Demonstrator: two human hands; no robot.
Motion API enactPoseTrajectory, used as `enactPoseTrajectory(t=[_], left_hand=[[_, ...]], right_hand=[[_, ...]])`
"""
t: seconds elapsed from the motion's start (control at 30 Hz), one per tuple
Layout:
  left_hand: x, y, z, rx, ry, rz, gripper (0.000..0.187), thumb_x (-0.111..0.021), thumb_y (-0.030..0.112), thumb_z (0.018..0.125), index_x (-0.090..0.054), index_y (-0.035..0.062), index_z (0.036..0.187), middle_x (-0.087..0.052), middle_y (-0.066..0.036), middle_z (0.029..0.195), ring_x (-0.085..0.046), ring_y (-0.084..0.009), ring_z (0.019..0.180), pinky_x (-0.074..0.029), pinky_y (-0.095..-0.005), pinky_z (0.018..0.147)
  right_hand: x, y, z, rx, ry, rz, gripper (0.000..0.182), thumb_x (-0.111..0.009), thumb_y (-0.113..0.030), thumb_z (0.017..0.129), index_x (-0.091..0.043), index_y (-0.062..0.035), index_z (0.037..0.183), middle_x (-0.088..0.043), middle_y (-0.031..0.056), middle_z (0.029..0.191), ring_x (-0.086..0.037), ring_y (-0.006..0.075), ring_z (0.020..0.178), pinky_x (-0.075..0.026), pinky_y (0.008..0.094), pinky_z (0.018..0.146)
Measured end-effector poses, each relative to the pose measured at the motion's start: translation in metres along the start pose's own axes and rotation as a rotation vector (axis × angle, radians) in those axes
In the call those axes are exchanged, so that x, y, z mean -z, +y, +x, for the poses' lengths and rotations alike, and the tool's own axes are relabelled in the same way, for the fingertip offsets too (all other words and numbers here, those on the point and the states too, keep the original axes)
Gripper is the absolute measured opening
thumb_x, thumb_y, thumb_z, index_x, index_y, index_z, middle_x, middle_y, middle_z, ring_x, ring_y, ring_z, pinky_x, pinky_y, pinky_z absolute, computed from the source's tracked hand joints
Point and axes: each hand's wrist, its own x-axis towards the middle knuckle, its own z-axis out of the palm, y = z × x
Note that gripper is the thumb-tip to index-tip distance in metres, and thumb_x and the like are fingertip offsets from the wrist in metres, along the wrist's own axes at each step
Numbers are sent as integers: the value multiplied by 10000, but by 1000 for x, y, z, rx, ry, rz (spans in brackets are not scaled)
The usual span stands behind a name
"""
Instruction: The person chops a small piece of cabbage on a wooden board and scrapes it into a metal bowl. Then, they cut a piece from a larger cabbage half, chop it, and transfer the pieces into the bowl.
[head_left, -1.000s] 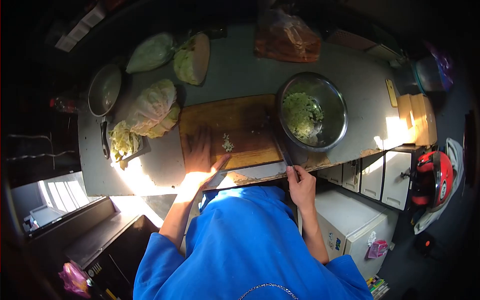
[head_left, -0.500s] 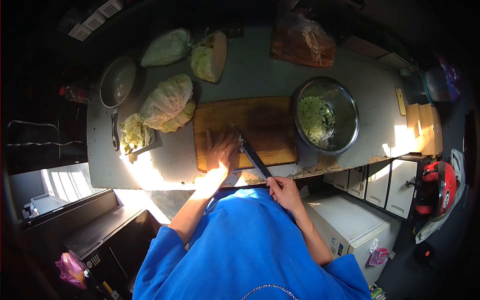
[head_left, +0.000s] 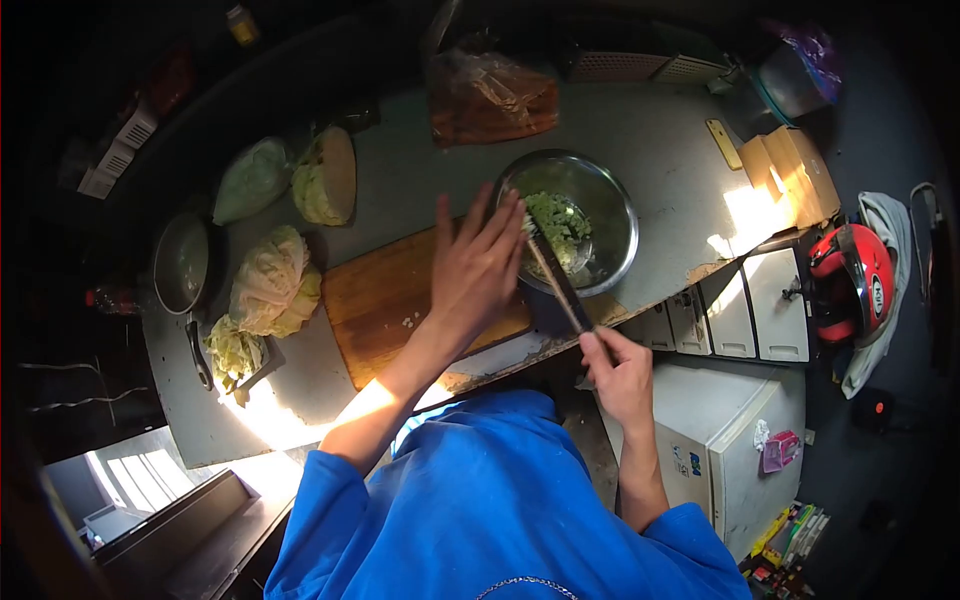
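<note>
My right hand (head_left: pixel 622 375) is closed round the handle of a knife (head_left: pixel 556 270), whose blade reaches over the near left rim of a steel bowl (head_left: pixel 615 190). Chopped green cabbage (head_left: pixel 560 225) lies inside the bowl. Fingers spread, my left hand (head_left: pixel 480 262) is beside the blade tip at the bowl's left edge; whether it touches the blade is unclear. Below it, a wooden cutting board (head_left: pixel 375 300) carries a few small pale bits. Left of the board are a partly peeled cabbage (head_left: pixel 270 280) and loose leaves (head_left: pixel 235 352).
A cut cabbage half (head_left: pixel 325 178) and a bagged cabbage (head_left: pixel 252 180) lie at the back left, near a pan (head_left: pixel 182 262). A bag of carrots (head_left: pixel 495 105) is at the back. On the right are a phone (head_left: pixel 724 144), a cardboard box (head_left: pixel 795 178) and a red helmet (head_left: pixel 862 282).
Both hands and the knife have moved from the board to the bowl. My left hand has lifted off the board. The view has turned, shifting the table's contents leftward.
</note>
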Motion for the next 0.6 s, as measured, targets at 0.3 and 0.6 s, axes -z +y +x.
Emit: enactPoseTrajectory(t=[0.3,0.6], left_hand=[[-43,-4,14,-20,-187,-118,236,-628,96,951,-713,33,1163,-663,-158,1303,-488,-384,1381,-260,-594,1217],[25,-61,-62,446,68,-423,237,-551,73,972,-691,14,1155,-660,-203,1250,-577,-416,1252,-334,-556,1183]], right_hand=[[18,10,16,193,365,-239,299,-725,-223,950,-694,61,1039,-675,240,841,-641,431,735,-495,441,665],[-19,6,7,-18,-139,88,327,-706,-280,981,-714,47,991,-642,74,627,-553,92,578,-445,303,556]])
